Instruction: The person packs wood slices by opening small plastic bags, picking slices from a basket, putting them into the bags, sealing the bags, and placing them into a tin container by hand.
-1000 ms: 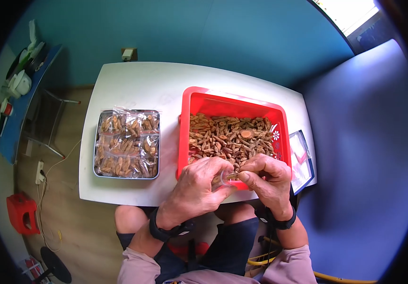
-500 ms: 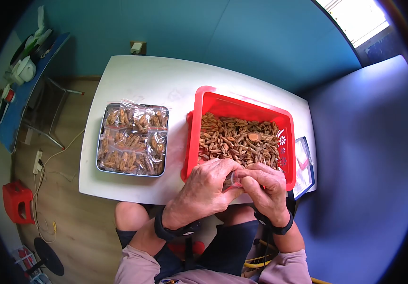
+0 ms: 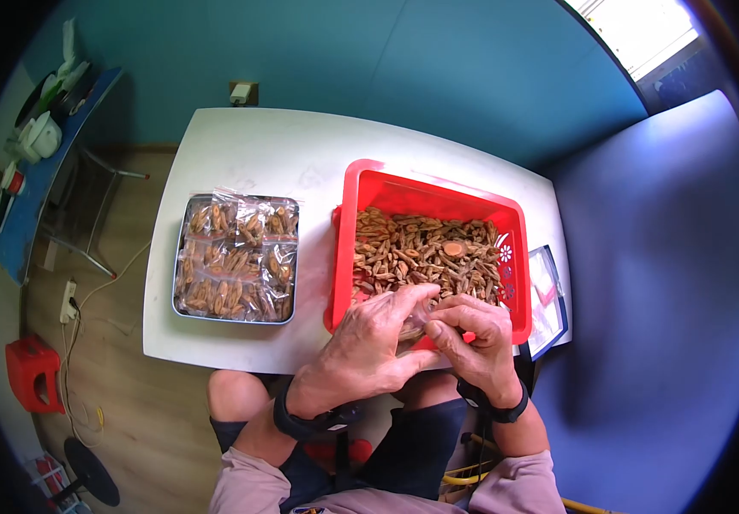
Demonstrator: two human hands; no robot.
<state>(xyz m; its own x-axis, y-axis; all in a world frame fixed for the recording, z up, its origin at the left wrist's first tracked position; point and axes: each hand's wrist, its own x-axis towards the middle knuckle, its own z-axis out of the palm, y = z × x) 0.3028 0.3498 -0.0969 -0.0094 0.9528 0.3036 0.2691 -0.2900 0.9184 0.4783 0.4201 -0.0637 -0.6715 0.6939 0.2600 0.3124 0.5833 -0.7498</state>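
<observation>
A small clear plastic bag (image 3: 415,326) is between my hands, over the near rim of the red plastic basket (image 3: 519,257). My left hand (image 3: 371,341) is curled around the bag from the left, its thumb stretched along the near side. From the right, the thumb and forefinger of my right hand (image 3: 477,344) pinch the bag's upper edge. Brown contents show dimly inside the bag, mostly hidden by my fingers. Many dried brown slices (image 3: 425,248) lie loose in the basket, with one larger round orange-brown slice (image 3: 454,248) among them.
Left of the basket, a metal tin (image 3: 234,320) holds several filled zip bags (image 3: 232,257). A flat case with clear bags (image 3: 546,300) lies at the table's (image 3: 301,141) right edge. A red stool (image 3: 33,374) stands on the floor, near a power strip (image 3: 68,301) and cables.
My left thumb and forefinger have spread wider apart, and more of the bag shows between them. My right hand keeps its pinch on the bag. The whole view has shifted slightly.
</observation>
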